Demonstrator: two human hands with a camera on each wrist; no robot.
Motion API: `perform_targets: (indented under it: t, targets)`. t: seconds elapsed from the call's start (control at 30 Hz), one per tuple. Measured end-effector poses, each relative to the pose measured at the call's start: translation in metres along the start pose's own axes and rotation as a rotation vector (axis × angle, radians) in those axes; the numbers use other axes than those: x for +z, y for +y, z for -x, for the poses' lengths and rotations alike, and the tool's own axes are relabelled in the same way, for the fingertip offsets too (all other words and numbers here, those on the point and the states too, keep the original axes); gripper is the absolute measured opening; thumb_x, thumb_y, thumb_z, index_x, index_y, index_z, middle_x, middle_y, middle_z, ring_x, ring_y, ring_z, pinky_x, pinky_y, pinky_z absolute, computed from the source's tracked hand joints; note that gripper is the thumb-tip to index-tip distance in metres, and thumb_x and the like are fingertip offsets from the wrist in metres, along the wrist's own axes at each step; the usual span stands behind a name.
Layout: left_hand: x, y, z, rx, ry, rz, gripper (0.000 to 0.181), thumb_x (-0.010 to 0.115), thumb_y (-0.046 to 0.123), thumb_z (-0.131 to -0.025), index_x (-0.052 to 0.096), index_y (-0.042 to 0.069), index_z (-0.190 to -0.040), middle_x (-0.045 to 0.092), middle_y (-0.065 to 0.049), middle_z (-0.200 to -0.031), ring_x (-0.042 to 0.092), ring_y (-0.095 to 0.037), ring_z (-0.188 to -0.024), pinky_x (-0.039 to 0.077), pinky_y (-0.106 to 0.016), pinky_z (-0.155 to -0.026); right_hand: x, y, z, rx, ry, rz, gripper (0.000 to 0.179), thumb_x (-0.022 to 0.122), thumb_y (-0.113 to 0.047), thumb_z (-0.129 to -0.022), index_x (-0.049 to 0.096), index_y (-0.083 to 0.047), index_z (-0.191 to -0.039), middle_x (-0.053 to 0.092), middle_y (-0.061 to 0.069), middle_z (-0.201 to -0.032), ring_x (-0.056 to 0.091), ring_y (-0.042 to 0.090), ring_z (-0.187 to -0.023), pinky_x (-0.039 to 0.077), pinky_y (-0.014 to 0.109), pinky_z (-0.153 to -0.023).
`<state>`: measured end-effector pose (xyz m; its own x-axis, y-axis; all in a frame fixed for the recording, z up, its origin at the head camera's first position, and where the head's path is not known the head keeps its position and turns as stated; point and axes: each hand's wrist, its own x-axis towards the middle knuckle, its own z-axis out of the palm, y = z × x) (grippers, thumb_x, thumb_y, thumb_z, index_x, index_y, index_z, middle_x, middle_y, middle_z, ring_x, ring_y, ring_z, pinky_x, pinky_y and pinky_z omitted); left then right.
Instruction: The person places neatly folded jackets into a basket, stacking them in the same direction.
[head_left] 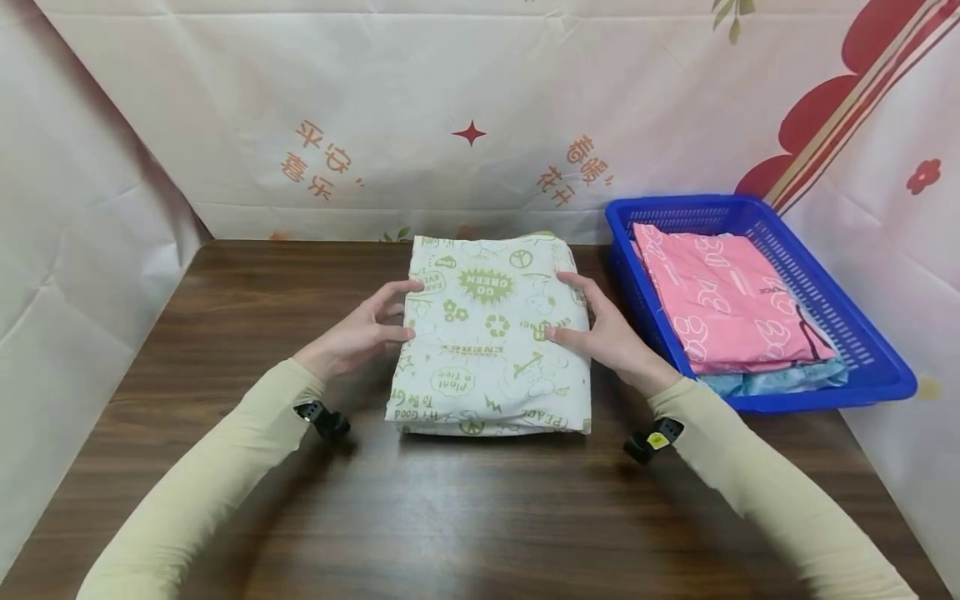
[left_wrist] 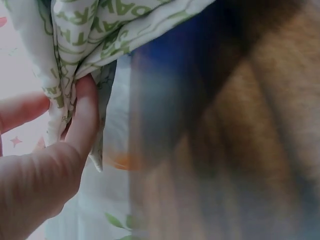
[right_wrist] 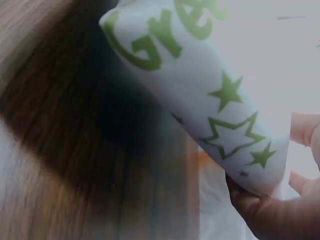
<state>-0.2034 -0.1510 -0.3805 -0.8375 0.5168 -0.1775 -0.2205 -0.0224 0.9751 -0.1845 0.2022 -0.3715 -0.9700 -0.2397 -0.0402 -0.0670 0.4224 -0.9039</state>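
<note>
A folded white cloth with green lettering and pictures is held between both hands over the middle of the table. At its left edge, my left hand grips the layers; in the left wrist view one finger slips in between the cloth's folds. My right hand grips the opposite edge, thumb and a finger showing on top. The right wrist view shows that hand around a rounded fold printed with stars. The cloth's underside is hidden in the head view.
At the right stands a blue plastic basket, close beside my right hand. A folded pink cloth with white print lies inside, on top of a light blue one. The brown wooden table meets a printed white curtain behind.
</note>
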Motion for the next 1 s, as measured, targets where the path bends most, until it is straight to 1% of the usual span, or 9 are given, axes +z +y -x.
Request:
perform_targets:
  t: [0.1,0.27,0.43,0.53,0.67,0.83,1.0]
  targets:
    - [0.000,0.011,0.000,0.005,-0.007,-0.004,0.067,0.054,-0.011,-0.091,0.030,0.016,-0.148,0.048,-0.019,-0.126,0.060,-0.025,-0.103,0.048,-0.042,-0.088,-0.005,-0.009,-0.001,0.013,-0.014,-0.018,0.081,0.075,-0.016,-0.086,0.027,-0.026,-0.152,0.046,0.020,-0.126,0.054,0.029,-0.102,0.049,0.029,-0.077]
    - [0.001,0.024,-0.003,0.005,-0.007,-0.012,0.065,0.054,-0.010,-0.092,0.033,0.019,-0.147,0.047,-0.018,-0.127,0.057,-0.025,-0.103,0.045,-0.044,-0.091,-0.015,-0.020,-0.003,0.015,-0.037,-0.074,0.081,0.072,-0.012,-0.088,0.024,-0.023,-0.152,0.045,0.024,-0.124,0.057,0.028,-0.098,0.053,0.030,-0.072]
    - [0.006,0.032,-0.010,0.016,0.003,-0.040,0.064,0.060,-0.004,-0.092,0.036,0.022,-0.145,0.045,-0.016,-0.127,0.054,-0.025,-0.099,0.044,-0.043,-0.090,-0.026,-0.025,-0.004,-0.002,-0.040,-0.143,0.079,0.069,-0.010,-0.090,0.023,-0.022,-0.153,0.044,0.025,-0.126,0.059,0.022,-0.097,0.054,0.031,-0.072]
    - [0.009,0.036,-0.013,0.028,0.005,-0.035,0.065,0.061,-0.003,-0.091,0.037,0.023,-0.146,0.045,-0.015,-0.122,0.053,-0.023,-0.097,0.044,-0.042,-0.089,-0.033,-0.027,-0.003,-0.021,-0.031,-0.180,0.076,0.066,-0.010,-0.091,0.023,-0.022,-0.153,0.043,0.025,-0.129,0.060,0.019,-0.096,0.054,0.031,-0.072]
    - [0.012,0.040,-0.017,0.048,-0.003,0.002,0.067,0.061,-0.004,-0.091,0.037,0.025,-0.148,0.047,-0.015,-0.115,0.053,-0.022,-0.092,0.044,-0.041,-0.089,-0.041,-0.029,0.000,-0.062,-0.010,-0.179,0.071,0.063,-0.011,-0.093,0.025,-0.021,-0.152,0.042,0.025,-0.131,0.061,0.017,-0.097,0.055,0.031,-0.071]
    - [0.017,0.044,-0.020,0.067,-0.015,0.021,0.067,0.061,-0.001,-0.092,0.036,0.026,-0.148,0.049,-0.015,-0.117,0.055,-0.021,-0.093,0.043,-0.042,-0.091,-0.050,-0.031,0.001,-0.097,0.006,-0.141,0.065,0.061,-0.011,-0.094,0.030,-0.021,-0.150,0.043,0.022,-0.133,0.059,0.018,-0.100,0.054,0.029,-0.074]
    - [0.023,0.048,-0.024,0.092,-0.032,0.049,0.066,0.060,-0.001,-0.093,0.037,0.026,-0.148,0.052,-0.016,-0.117,0.056,-0.021,-0.094,0.042,-0.043,-0.092,-0.057,-0.030,0.002,-0.104,0.021,-0.107,0.061,0.059,-0.011,-0.096,0.032,-0.021,-0.150,0.043,0.019,-0.132,0.056,0.019,-0.103,0.053,0.029,-0.074]
